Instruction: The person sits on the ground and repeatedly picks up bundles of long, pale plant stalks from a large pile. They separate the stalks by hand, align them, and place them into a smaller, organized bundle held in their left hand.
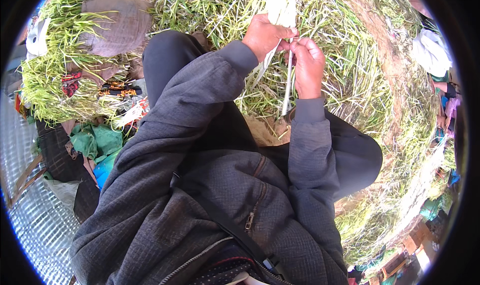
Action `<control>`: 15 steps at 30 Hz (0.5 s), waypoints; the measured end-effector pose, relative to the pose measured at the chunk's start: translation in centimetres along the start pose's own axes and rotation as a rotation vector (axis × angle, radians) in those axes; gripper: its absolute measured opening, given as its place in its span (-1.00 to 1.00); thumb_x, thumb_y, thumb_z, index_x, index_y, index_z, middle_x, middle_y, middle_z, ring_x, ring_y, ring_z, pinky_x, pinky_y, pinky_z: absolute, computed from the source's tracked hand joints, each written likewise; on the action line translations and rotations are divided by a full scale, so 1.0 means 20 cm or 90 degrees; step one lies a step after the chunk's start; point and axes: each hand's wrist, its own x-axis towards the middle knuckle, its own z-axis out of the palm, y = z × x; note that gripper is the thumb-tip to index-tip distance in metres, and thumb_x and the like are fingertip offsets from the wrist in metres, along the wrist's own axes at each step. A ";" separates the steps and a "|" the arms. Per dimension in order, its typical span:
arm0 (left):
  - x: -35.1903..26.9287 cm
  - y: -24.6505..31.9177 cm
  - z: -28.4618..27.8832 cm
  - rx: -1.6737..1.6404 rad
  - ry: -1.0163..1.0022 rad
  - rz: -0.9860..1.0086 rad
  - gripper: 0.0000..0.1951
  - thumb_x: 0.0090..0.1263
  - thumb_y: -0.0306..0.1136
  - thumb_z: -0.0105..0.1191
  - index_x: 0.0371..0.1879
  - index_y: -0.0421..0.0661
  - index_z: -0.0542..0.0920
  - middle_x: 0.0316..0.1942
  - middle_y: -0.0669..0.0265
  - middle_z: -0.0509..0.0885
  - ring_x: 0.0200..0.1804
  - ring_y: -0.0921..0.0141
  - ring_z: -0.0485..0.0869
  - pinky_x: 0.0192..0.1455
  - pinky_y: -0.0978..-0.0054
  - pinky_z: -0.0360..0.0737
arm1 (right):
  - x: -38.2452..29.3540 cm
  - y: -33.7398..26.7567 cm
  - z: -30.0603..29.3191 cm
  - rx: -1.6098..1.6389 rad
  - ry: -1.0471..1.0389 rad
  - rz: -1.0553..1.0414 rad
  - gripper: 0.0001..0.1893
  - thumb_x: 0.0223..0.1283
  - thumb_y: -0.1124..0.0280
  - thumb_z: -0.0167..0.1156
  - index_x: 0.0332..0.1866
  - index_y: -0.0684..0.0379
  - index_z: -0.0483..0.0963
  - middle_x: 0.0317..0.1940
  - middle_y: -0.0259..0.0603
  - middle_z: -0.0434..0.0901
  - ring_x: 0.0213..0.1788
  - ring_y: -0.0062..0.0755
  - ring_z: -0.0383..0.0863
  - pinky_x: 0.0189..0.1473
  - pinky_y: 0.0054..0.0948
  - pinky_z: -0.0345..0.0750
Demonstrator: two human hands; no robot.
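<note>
At the top centre, my left hand (260, 34) grips the lower end of a bright, pale green plant bundle (279, 6), its detail washed out by the light. A pale leaf strip (265, 64) hangs below that hand. Close beside it, my right hand (310, 67) has thumb and finger pinched on a slender pale stalk (288, 90), which runs down towards my crossed legs. The fingertips of both hands nearly meet, so what lies between them is partly hidden. Long green plant stalks (345, 64) lie heaped under and beyond the hands.
A greyish cloth (114, 24) lies over more greenery at the upper left. Green plastic sheeting (96, 140) and a dark mat (56, 154) lie to my left. A white bag (431, 52) sits at the far right. Bare soil (392, 56) shows between the heaps.
</note>
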 end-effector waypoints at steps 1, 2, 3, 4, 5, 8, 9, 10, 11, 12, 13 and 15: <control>0.00 0.00 0.00 0.008 0.018 -0.003 -0.93 0.40 -0.59 0.25 -0.22 -0.31 0.74 -0.32 0.16 0.82 -0.51 0.45 0.69 -0.51 0.56 0.61 | 0.01 0.01 -0.01 -0.011 0.033 0.023 -0.89 0.43 0.48 0.13 -0.13 0.27 0.58 -0.41 -0.33 0.62 -0.42 -0.58 0.57 -0.32 -0.54 0.54; 0.01 0.00 -0.01 0.015 0.014 -0.004 -0.92 0.40 -0.58 0.24 -0.21 -0.32 0.73 -0.30 0.14 0.83 -0.51 0.45 0.70 -0.50 0.56 0.62 | 0.01 0.01 -0.02 -0.006 0.051 0.036 -0.91 0.42 0.49 0.12 -0.16 0.23 0.56 -0.38 -0.32 0.61 -0.39 -0.57 0.57 -0.29 -0.54 0.56; 0.02 0.01 -0.02 0.026 0.017 -0.006 -0.91 0.41 -0.58 0.23 -0.20 -0.32 0.73 -0.28 0.12 0.83 -0.50 0.44 0.70 -0.50 0.55 0.63 | 0.01 0.01 -0.03 0.016 0.026 0.013 -0.93 0.41 0.50 0.13 -0.17 0.23 0.55 -0.37 -0.31 0.61 -0.38 -0.55 0.58 -0.29 -0.53 0.57; 0.02 0.02 -0.04 0.029 0.014 -0.005 -0.91 0.41 -0.58 0.23 -0.19 -0.34 0.72 -0.26 0.11 0.83 -0.51 0.44 0.70 -0.50 0.54 0.63 | 0.02 0.01 -0.03 0.030 0.030 0.014 -0.94 0.40 0.52 0.13 -0.19 0.23 0.54 -0.37 -0.30 0.61 -0.37 -0.54 0.59 -0.30 -0.52 0.57; 0.03 0.03 -0.05 0.034 0.018 -0.004 -0.90 0.42 -0.57 0.22 -0.18 -0.35 0.72 -0.25 0.09 0.84 -0.51 0.43 0.70 -0.50 0.53 0.64 | 0.02 0.01 -0.04 0.039 0.045 0.027 -0.95 0.39 0.53 0.14 -0.20 0.22 0.53 -0.36 -0.29 0.60 -0.36 -0.53 0.60 -0.30 -0.51 0.57; 0.04 0.04 -0.07 0.007 0.027 -0.015 -0.88 0.44 -0.56 0.20 -0.17 -0.38 0.70 -0.25 0.06 0.84 -0.51 0.40 0.71 -0.50 0.51 0.65 | 0.02 0.01 -0.07 0.191 0.077 0.060 -0.98 0.40 0.52 0.16 -0.18 0.21 0.51 -0.35 -0.23 0.64 -0.36 -0.40 0.68 -0.22 -0.33 0.70; 0.05 0.04 -0.08 -0.008 0.029 -0.021 -0.87 0.44 -0.56 0.20 -0.17 -0.38 0.70 -0.25 0.06 0.83 -0.50 0.39 0.72 -0.50 0.50 0.66 | 0.03 0.01 -0.07 0.249 0.062 0.053 -0.98 0.40 0.52 0.17 -0.17 0.22 0.51 -0.36 -0.22 0.65 -0.38 -0.39 0.69 -0.19 -0.28 0.73; 0.05 0.04 -0.08 -0.026 0.051 -0.038 -0.87 0.45 -0.56 0.18 -0.17 -0.41 0.69 -0.25 0.04 0.83 -0.47 0.35 0.75 -0.49 0.48 0.67 | 0.04 0.00 -0.10 0.266 0.065 0.065 -0.94 0.43 0.48 0.18 -0.15 0.22 0.49 -0.39 -0.19 0.64 -0.34 -0.28 0.73 -0.10 -0.11 0.78; 0.06 0.05 -0.08 -0.043 0.066 -0.035 -0.86 0.46 -0.55 0.17 -0.18 -0.41 0.69 -0.25 0.03 0.83 -0.46 0.34 0.76 -0.48 0.47 0.68 | 0.05 -0.01 -0.13 0.285 0.069 0.077 -0.94 0.44 0.47 0.18 -0.16 0.21 0.49 -0.40 -0.22 0.63 -0.35 -0.29 0.72 -0.11 -0.12 0.77; 0.06 0.05 -0.09 -0.059 0.078 -0.034 -0.86 0.46 -0.55 0.17 -0.18 -0.42 0.69 -0.25 0.03 0.82 -0.45 0.33 0.76 -0.47 0.46 0.69 | 0.05 -0.02 -0.16 0.306 0.063 0.078 -0.94 0.44 0.47 0.18 -0.17 0.20 0.48 -0.42 -0.24 0.61 -0.36 -0.29 0.71 -0.11 -0.14 0.76; 0.07 0.06 -0.10 -0.076 0.089 -0.032 -0.86 0.46 -0.55 0.17 -0.19 -0.42 0.68 -0.25 0.02 0.82 -0.43 0.32 0.77 -0.46 0.45 0.70 | 0.06 -0.05 -0.19 0.327 0.056 0.079 -0.94 0.44 0.47 0.18 -0.18 0.19 0.48 -0.44 -0.26 0.59 -0.37 -0.29 0.69 -0.12 -0.16 0.76; 0.09 0.08 -0.13 -0.103 0.114 0.004 -0.85 0.48 -0.56 0.14 -0.15 -0.44 0.65 -0.26 0.01 0.80 -0.44 0.30 0.76 -0.43 0.42 0.72 | 0.07 -0.14 -0.28 0.411 -0.067 0.085 -0.90 0.47 0.41 0.19 -0.22 0.12 0.46 -0.53 -0.38 0.47 -0.48 -0.50 0.46 -0.33 -0.39 0.48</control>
